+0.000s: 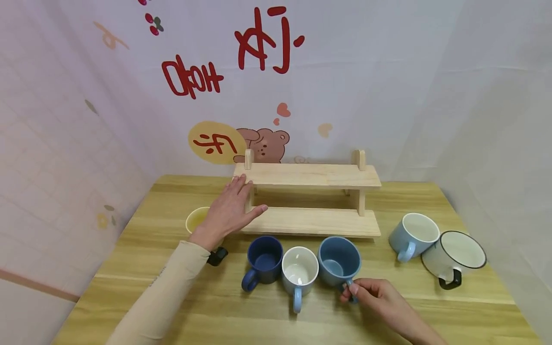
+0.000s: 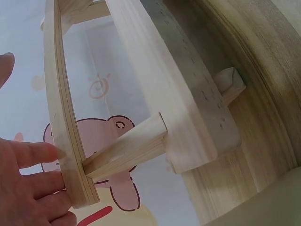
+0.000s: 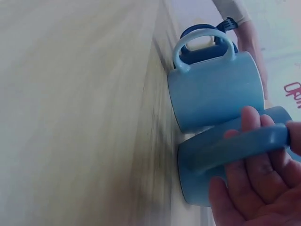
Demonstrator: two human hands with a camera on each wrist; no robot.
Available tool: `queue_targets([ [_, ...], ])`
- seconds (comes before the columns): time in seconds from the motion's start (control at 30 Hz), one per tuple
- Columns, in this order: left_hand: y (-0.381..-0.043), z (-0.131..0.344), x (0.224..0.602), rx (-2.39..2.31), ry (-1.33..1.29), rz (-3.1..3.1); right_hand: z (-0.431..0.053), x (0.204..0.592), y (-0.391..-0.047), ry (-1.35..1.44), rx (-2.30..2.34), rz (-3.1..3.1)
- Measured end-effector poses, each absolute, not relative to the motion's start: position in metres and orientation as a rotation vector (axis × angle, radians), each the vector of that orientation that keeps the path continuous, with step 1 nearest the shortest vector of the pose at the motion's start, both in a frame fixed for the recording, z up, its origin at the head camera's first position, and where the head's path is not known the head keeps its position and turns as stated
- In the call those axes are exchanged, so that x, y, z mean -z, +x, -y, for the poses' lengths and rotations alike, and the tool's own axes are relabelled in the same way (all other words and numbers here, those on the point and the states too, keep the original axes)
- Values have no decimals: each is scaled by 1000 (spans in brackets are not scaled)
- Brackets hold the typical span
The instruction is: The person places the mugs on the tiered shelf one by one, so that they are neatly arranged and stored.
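Note:
My left hand touches the left end of a two-tier wooden shelf, fingers straight along the upper board's edge. In the left wrist view, the fingers lie against that board. My right hand pinches the handle of a medium-blue mug, which stands upright on the table before the shelf. The right wrist view shows the fingers passing behind the handle. Beside this mug stands a light-blue mug with a white inside, then a dark-blue mug.
A yellow-lined mug with a black handle is partly hidden behind the left arm. At the right stand another light-blue mug and a white mug with a black rim. A printed cloth hangs behind the wooden table.

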State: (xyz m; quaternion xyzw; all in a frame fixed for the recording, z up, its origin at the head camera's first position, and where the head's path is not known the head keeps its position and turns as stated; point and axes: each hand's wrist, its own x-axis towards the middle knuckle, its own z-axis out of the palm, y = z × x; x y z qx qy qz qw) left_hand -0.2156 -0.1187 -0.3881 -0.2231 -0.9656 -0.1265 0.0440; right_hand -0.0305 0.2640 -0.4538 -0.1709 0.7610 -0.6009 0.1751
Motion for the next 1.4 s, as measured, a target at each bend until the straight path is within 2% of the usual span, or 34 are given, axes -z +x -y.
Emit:
queue_targets([
  [0.23,-216,121,388,429,-662,2952,-263,446,-29,-513,1785,-2186],
  [0.7,-212,122,391,436,-678,2936,-268,403,-33,-564,1951,-2315],
  [0.87,-214,121,390,417,-691,2922,-264,390,-38,-489,1965,-2433],
  [1.4,-213,121,387,437,-673,2950,-250,368,-74,-687,2377,-2084],
])
